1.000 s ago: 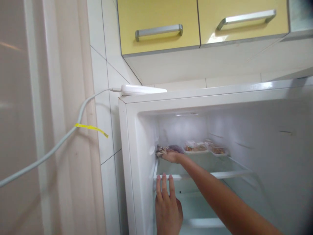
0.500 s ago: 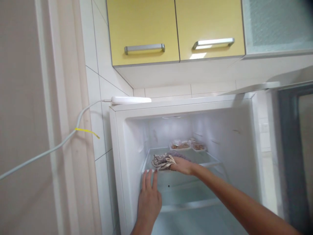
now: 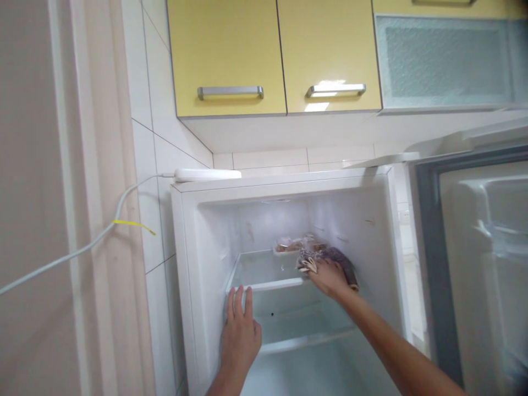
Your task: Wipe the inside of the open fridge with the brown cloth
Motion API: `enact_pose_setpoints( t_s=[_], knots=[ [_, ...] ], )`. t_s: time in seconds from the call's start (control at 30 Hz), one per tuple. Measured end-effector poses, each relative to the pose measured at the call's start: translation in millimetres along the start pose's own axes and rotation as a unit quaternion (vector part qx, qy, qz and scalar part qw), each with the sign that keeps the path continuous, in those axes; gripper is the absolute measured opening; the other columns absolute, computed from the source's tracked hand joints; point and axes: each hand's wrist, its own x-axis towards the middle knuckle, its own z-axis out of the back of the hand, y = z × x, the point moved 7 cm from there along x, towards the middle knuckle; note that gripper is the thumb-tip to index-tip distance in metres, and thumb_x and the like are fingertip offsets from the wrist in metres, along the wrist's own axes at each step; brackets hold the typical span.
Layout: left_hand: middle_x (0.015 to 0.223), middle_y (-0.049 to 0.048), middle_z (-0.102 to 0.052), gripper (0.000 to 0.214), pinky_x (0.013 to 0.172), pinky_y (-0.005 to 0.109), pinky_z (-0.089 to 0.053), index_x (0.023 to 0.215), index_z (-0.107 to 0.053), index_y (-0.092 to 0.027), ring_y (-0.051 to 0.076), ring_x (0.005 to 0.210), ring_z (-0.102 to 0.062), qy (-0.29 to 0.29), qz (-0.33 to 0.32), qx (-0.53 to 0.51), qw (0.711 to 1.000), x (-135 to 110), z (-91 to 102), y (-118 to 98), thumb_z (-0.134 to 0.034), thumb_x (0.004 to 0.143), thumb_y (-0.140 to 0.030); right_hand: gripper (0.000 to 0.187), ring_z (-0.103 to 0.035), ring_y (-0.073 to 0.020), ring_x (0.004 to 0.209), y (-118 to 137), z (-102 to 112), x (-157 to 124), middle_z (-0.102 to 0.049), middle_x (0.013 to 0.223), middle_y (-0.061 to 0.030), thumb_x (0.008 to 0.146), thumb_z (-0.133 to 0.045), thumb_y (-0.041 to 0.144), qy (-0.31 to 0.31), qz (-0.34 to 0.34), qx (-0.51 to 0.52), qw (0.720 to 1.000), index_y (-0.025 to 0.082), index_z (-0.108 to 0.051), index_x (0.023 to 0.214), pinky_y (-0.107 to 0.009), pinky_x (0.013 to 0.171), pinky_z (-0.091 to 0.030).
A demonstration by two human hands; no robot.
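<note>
My right hand [image 3: 330,278] is closed on a greyish-purple cleaning cloth [image 3: 344,261] with pale fringed edges. It presses the cloth on the right part of the fridge's upper glass shelf [image 3: 258,267]. My left hand [image 3: 240,330] has its fingers stretched out, the tips at the left end of the shelf's white front strip [image 3: 276,285]. Behind the cloth, clear plastic food packs [image 3: 286,246] with brown contents sit at the back of the shelf; the cloth partly covers them.
The fridge door [image 3: 487,247] stands open at the right. A lower shelf [image 3: 305,342] lies beneath. On the fridge top rests a white device [image 3: 207,175] with a cable [image 3: 94,242] running left. Yellow cabinets [image 3: 226,49] hang above.
My right hand has wiped the cloth from the shelf's left-middle to its right side. My left hand stays at the shelf's front. The view has turned slightly right, showing more of the door.
</note>
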Motion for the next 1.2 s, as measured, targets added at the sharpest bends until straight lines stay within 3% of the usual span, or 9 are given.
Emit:
enact_pose_setpoints(
  t_s=[0.1, 0.3, 0.4, 0.53, 0.67, 0.8, 0.97, 1.2],
  knots=[
    [0.154, 0.0189, -0.043, 0.066, 0.118, 0.053, -0.044, 0.148, -0.041, -0.010, 0.038, 0.152, -0.027, 0.004, -0.002, -0.004, 1.000, 0, -1.2, -2, -0.052, 0.084, -0.008, 0.049, -0.051, -0.0367, 0.133, 29, -12, -2, -0.063, 0.140, -0.0158, 0.090, -0.042, 0.038, 0.027, 0.015, -0.005, 1.000, 0.021, -0.064, 0.130, -0.056, 0.110, -0.035],
    [0.152, 0.0180, -0.044, 0.064, 0.116, 0.053, -0.046, 0.145, -0.044, -0.011, 0.038, 0.152, -0.028, -0.021, 0.014, -0.010, 1.000, -1, -3.9, -3, -0.054, 0.081, -0.008, 0.059, -0.043, -0.0318, 0.143, 117, -37, -3, -0.052, 0.154, -0.0114, 0.093, -0.038, 0.049, 0.108, 0.135, 0.039, 0.984, 0.020, -0.058, 0.140, -0.051, 0.118, -0.031],
    [0.152, 0.0190, -0.045, 0.064, 0.115, 0.054, -0.047, 0.145, -0.044, -0.010, 0.039, 0.151, -0.029, -0.021, 0.016, -0.014, 1.000, -1, -5.0, -3, -0.055, 0.082, -0.010, 0.061, -0.044, -0.0328, 0.143, 157, -50, 10, -0.052, 0.154, -0.0108, 0.092, -0.037, 0.051, 0.148, 0.166, 0.055, 0.973, 0.022, -0.057, 0.142, -0.053, 0.117, -0.034],
    [0.151, 0.0165, -0.045, 0.069, 0.115, 0.054, -0.048, 0.149, -0.040, -0.013, 0.038, 0.151, -0.029, -0.022, 0.015, -0.017, 1.000, -3, -6.0, -2, -0.054, 0.081, -0.008, 0.060, -0.047, -0.0380, 0.141, 187, -68, 39, -0.055, 0.151, -0.0123, 0.092, -0.038, 0.053, 0.184, 0.158, 0.051, 0.969, 0.024, -0.059, 0.140, -0.061, 0.114, -0.036],
    [0.154, 0.0185, -0.042, 0.076, 0.113, 0.053, -0.049, 0.154, -0.032, -0.013, 0.038, 0.153, -0.024, -0.015, 0.014, -0.002, 1.000, -6, -11.2, -1, -0.052, 0.081, -0.005, 0.063, -0.040, -0.0377, 0.146, 198, -87, 70, -0.048, 0.156, -0.0127, 0.093, -0.037, 0.054, 0.190, 0.157, 0.052, 0.968, 0.025, -0.052, 0.146, -0.062, 0.117, -0.031],
    [0.157, 0.0163, -0.040, 0.087, 0.112, 0.055, -0.050, 0.160, -0.018, -0.018, 0.037, 0.152, -0.027, -0.019, 0.004, 0.012, 1.000, -10, -15.4, 2, -0.052, 0.081, -0.004, 0.066, -0.034, -0.0337, 0.151, 191, -106, 102, -0.041, 0.162, -0.0093, 0.093, -0.036, 0.056, 0.197, 0.133, 0.057, 0.970, 0.030, -0.043, 0.153, -0.058, 0.121, -0.026],
    [0.159, 0.0160, -0.039, 0.089, 0.112, 0.056, -0.050, 0.161, -0.014, -0.020, 0.037, 0.152, -0.029, -0.021, 0.011, 0.013, 1.000, -12, -20.6, 2, -0.051, 0.082, -0.004, 0.081, -0.023, -0.0395, 0.154, 174, -126, 136, -0.025, 0.167, -0.0209, 0.091, -0.039, 0.065, 0.200, 0.044, 0.028, 0.978, 0.017, -0.036, 0.156, -0.063, 0.122, -0.018],
    [0.162, 0.0136, -0.038, 0.093, 0.113, 0.057, -0.048, 0.162, -0.012, -0.021, 0.037, 0.151, -0.030, -0.034, 0.032, 0.003, 0.999, -12, -21.8, -1, -0.053, 0.080, -0.005, 0.077, -0.027, -0.0366, 0.153, 167, -139, 164, -0.028, 0.167, -0.0162, 0.090, -0.042, 0.064, 0.209, 0.057, 0.012, 0.976, 0.024, -0.038, 0.155, -0.060, 0.120, -0.025]
  ],
)
